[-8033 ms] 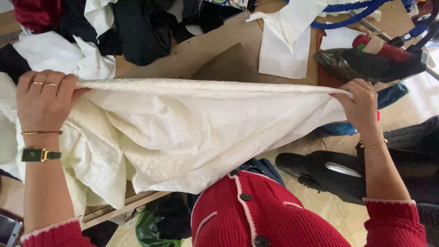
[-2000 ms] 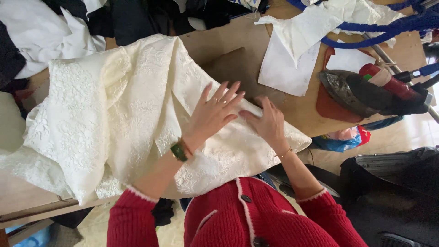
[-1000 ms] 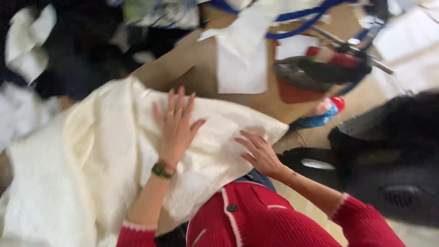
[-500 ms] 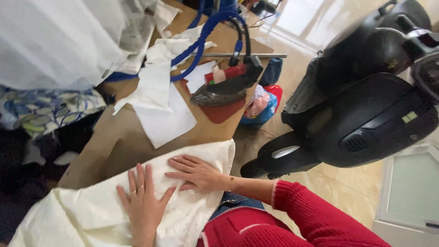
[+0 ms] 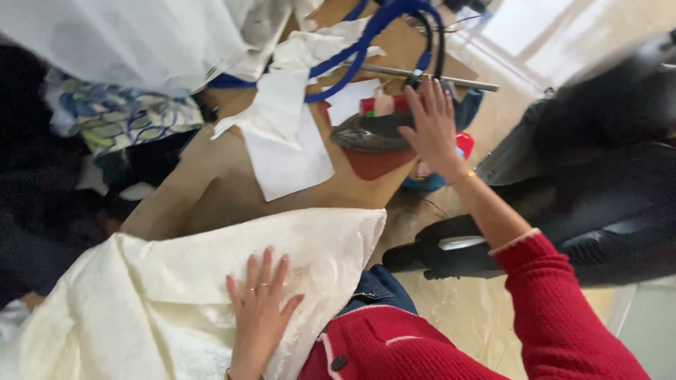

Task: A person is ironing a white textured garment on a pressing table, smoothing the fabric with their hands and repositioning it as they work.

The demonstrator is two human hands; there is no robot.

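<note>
Reaching for the iron — cloth laid out.
Left hand [image 5: 259, 308] lies flat, released, on the cream cloth [image 5: 176, 295] spread over the surface [image 5: 211, 190]; right hand [image 5: 433, 127], fingers splayed, grasps nothing and nears the iron [image 5: 370, 132] — it likely needs gripping next.

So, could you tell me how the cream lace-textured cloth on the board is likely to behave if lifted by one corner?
The cream lace-textured cloth would probably droop: it folds softly and hangs over the board's edge. It looks light, and may slide once the left hand lifts.

The left hand [image 5: 259, 315] lies flat on cream fabric [image 5: 162, 295]; the right hand [image 5: 431, 127] reaches an iron [image 5: 372, 132].
</note>
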